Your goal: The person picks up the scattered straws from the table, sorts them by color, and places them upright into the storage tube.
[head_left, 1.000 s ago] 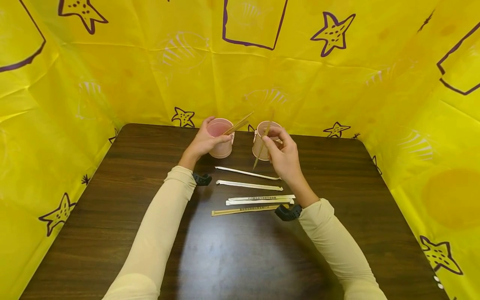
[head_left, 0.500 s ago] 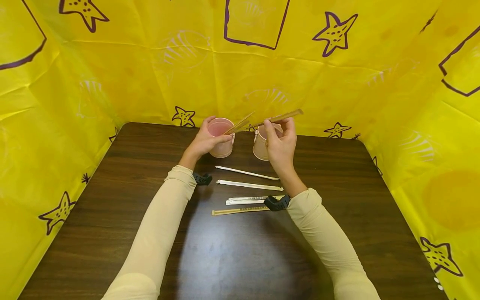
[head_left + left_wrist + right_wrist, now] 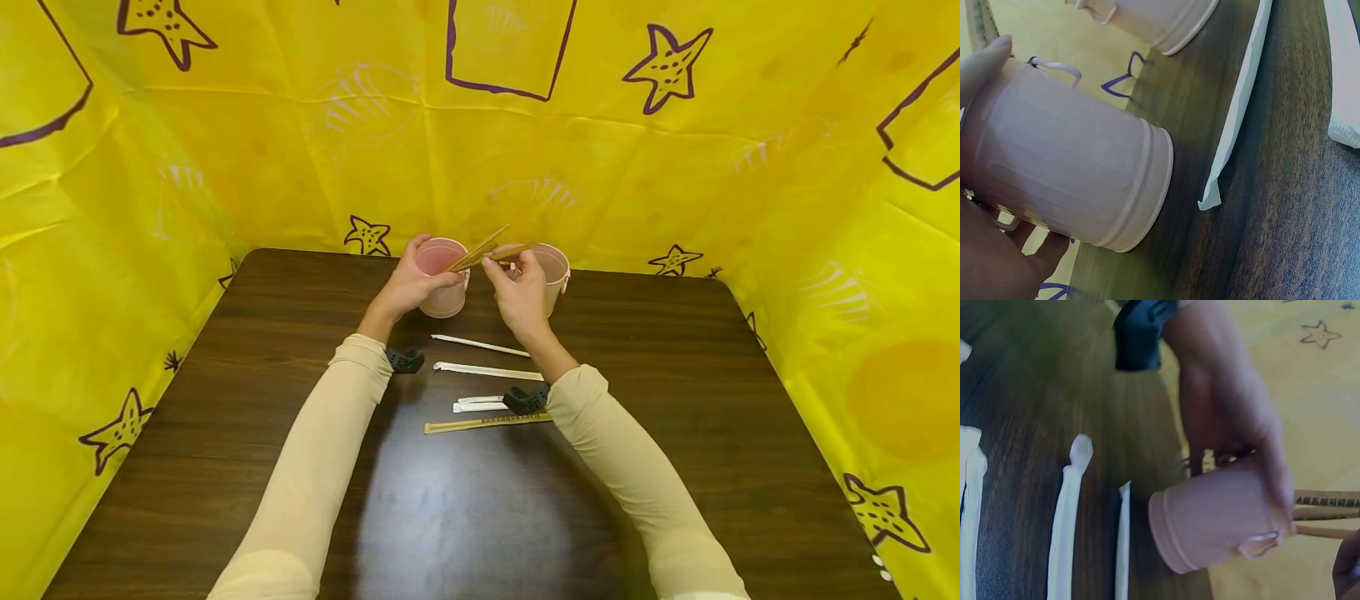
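Observation:
In the head view my left hand [image 3: 414, 279] grips a small pink pail [image 3: 442, 302] standing at the back of the table. Brown paper-wrapped straws [image 3: 491, 238] lean out over its right rim. My right hand [image 3: 517, 296] pinches another brown wrapped straw [image 3: 523, 248], slanted, its left end by those straws at the rim. Behind the right hand stands a second pink pail [image 3: 557, 271], partly hidden. The left wrist view shows the gripped pail [image 3: 1072, 156] with its small side handles. From the right wrist view, printing shows on a brown wrapper [image 3: 1329, 500].
In front of the pails lie several white wrapped straws [image 3: 487, 371] and a brown wrapped straw [image 3: 480, 423], partly under the right forearm in view. The dark wood table [image 3: 480, 517] is bounded by yellow patterned cloth [image 3: 285, 167] at back and sides.
My right hand has turned its straw from steep to slanted and carried it left, from the right pail to the left pail's rim. The left hand and its pail stay put.

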A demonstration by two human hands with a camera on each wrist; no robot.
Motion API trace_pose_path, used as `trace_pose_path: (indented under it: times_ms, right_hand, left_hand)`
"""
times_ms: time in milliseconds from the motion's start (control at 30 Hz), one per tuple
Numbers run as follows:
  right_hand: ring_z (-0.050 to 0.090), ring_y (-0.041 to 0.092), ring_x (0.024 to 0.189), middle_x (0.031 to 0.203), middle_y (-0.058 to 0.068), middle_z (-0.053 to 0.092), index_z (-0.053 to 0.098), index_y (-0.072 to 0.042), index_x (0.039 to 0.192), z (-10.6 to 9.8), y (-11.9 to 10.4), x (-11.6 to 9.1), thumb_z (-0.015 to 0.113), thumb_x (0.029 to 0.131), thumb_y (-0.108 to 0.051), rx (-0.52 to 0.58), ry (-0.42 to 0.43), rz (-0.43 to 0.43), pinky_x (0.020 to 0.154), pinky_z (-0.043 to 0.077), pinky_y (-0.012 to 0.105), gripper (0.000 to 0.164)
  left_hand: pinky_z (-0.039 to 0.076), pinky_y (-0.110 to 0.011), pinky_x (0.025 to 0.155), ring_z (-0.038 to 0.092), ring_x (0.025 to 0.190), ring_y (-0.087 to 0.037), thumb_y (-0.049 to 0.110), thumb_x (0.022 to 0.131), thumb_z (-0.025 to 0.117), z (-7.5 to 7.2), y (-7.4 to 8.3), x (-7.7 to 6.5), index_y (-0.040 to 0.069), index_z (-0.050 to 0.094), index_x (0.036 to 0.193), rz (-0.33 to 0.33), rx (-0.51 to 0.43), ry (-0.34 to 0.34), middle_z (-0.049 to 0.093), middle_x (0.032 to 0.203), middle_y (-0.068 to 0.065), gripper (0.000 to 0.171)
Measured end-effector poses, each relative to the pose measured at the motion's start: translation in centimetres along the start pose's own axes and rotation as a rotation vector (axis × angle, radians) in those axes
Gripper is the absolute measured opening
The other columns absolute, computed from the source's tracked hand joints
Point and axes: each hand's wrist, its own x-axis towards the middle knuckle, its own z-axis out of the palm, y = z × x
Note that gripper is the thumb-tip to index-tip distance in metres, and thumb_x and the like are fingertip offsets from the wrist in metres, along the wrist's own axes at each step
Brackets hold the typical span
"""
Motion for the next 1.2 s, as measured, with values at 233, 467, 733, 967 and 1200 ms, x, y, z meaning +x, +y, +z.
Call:
trace_pose_path:
  times_ms: [233,467,733,967,1200]
  right_hand:
    - [0.051,0.006,0.064,0.102,0.012,0.069,0.062,0.005,0.111,0.8,1.5,0.8,0.073,0.094,-0.005,-0.092,-0.001,0.015,0.052,0.039,0.017,0.023]
    - [0.052,0.012,0.062,0.097,0.002,0.066,0.063,0.0,0.112,1.1,1.8,1.7,0.073,0.094,-0.009,-0.127,-0.003,0.113,0.051,0.041,0.016,0.023]
    - [0.052,0.012,0.06,0.092,-0.002,0.065,0.063,0.001,0.112,1.4,1.9,1.8,0.073,0.094,-0.008,-0.105,-0.022,0.134,0.05,0.041,0.017,0.022]
    - [0.048,0.003,0.052,0.093,0.0,0.067,0.061,0.005,0.114,1.4,1.9,1.8,0.074,0.093,-0.007,-0.025,-0.021,0.168,0.045,0.037,0.015,0.027]
    - [0.053,0.003,0.058,0.101,0.001,0.069,0.061,0.002,0.116,0.6,1.6,1.2,0.078,0.089,-0.009,-0.054,-0.033,0.192,0.05,0.043,0.016,0.033]
  left_hand:
    - [0.029,-0.049,0.124,0.04,0.145,-0.036,0.023,0.083,0.085,-0.1,1.0,-0.4,0.011,0.017,0.161,-0.023,-0.026,-0.017,0.037,0.158,-0.02,0.105]
    - [0.03,-0.051,0.124,0.038,0.146,-0.041,0.014,0.084,0.082,-0.2,3.0,-1.5,0.003,0.015,0.161,-0.039,-0.037,-0.048,0.034,0.159,-0.025,0.102]
    - [0.03,-0.049,0.124,0.04,0.145,-0.035,0.025,0.083,0.085,-0.1,0.5,-0.1,0.013,0.017,0.162,-0.017,-0.017,-0.018,0.035,0.16,-0.018,0.105]
    - [0.032,-0.048,0.122,0.043,0.143,-0.033,0.029,0.082,0.087,-0.1,0.0,0.1,0.015,0.02,0.16,0.003,-0.002,0.003,0.038,0.158,-0.016,0.104]
    - [0.031,-0.048,0.123,0.041,0.144,-0.032,0.031,0.082,0.087,-0.1,0.2,-0.2,0.015,0.019,0.161,-0.008,-0.005,-0.007,0.036,0.159,-0.015,0.105]
